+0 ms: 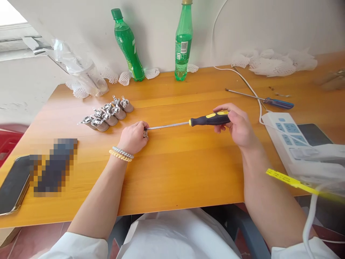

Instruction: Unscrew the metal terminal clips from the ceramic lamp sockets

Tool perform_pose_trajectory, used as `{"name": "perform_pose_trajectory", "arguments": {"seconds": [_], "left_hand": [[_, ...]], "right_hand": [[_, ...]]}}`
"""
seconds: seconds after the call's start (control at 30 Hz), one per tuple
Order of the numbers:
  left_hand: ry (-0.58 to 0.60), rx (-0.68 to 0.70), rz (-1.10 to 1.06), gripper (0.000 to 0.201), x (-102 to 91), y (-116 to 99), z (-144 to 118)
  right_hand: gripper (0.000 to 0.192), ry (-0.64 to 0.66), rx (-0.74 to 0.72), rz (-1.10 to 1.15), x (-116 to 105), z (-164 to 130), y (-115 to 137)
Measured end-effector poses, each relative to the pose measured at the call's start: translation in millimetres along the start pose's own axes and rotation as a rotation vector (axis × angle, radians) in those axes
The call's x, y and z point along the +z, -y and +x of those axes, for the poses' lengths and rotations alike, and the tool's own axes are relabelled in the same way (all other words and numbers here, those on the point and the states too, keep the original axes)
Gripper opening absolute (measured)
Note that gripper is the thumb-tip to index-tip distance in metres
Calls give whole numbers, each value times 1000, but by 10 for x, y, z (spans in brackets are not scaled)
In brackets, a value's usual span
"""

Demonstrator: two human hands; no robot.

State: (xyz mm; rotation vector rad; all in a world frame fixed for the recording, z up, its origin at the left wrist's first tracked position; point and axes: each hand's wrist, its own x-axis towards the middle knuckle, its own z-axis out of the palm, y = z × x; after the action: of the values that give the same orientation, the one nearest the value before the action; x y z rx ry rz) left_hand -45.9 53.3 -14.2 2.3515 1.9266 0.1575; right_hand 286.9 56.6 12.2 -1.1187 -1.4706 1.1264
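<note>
Right hand (pixel 237 126) wrapped around black-and-yellow handle of long screwdriver (pixel 188 123), fingers curled over the grip, shaft held level just above wooden table (pixel 172 180) and pointing left. Left hand (pixel 134 136) closed into loose fist at shaft's tip, resting on the tabletop, pinching small metal piece (pixel 146 134) mostly hidden between fingers; tip meets that piece. Beaded and coiled bracelets (pixel 122 154) on left wrist.

Further left and slightly farther back, cluster of grey clamp-like fittings (pixel 107 114) with silver metal parts, lying together on the table, apart from left hand. Near left edge, dark phone (pixel 13 185) lying flat.

Right of right hand, white power strip (pixel 287 135) with cord running to far side. Beyond it, second screwdriver (pixel 262 99) with blue handle, lying flat, well apart from both hands.

Along far edge against wall, two green bottles (pixel 183 43), white foam netting (pixel 272 61) at far right, crumpled clear plastic bag (pixel 78 68) at far left.
</note>
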Motion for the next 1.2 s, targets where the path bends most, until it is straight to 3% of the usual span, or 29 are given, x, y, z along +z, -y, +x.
{"name": "perform_pose_trajectory", "arguments": {"seconds": [0.3, 0.5, 0.57, 0.67, 0.73, 0.83, 0.97, 1.03, 1.13, 1.2], "left_hand": [[15, -21, 15, 28, -19, 4, -6], [17, -19, 21, 29, -30, 33, -4], [15, -17, 22, 29, -32, 39, -4], [7, -5, 28, 30, -31, 40, -5], [9, 4, 29, 31, -31, 37, -6], [18, 11, 23, 31, -33, 28, -9], [16, 21, 24, 30, -34, 29, -11], [13, 17, 29, 30, -31, 37, -10], [10, 11, 32, 30, -24, 52, -5], [9, 10, 31, 31, -19, 58, -3]], "right_hand": [[25, 13, 28, -1, 6, -4, -8], [47, -56, -2, -264, 8, -21, -2], [51, -7, -8, -207, 8, -26, 12], [41, 76, 27, -25, 14, -31, 45], [39, 72, 50, 16, 21, -33, 65], [32, -3, 60, -115, 28, -30, 66], [47, -55, 27, -280, 6, -16, 21], [48, 4, 16, -185, -7, -13, 11], [34, 128, 33, 41, -5, -24, 32], [35, 129, 47, 61, 15, -35, 53]]}}
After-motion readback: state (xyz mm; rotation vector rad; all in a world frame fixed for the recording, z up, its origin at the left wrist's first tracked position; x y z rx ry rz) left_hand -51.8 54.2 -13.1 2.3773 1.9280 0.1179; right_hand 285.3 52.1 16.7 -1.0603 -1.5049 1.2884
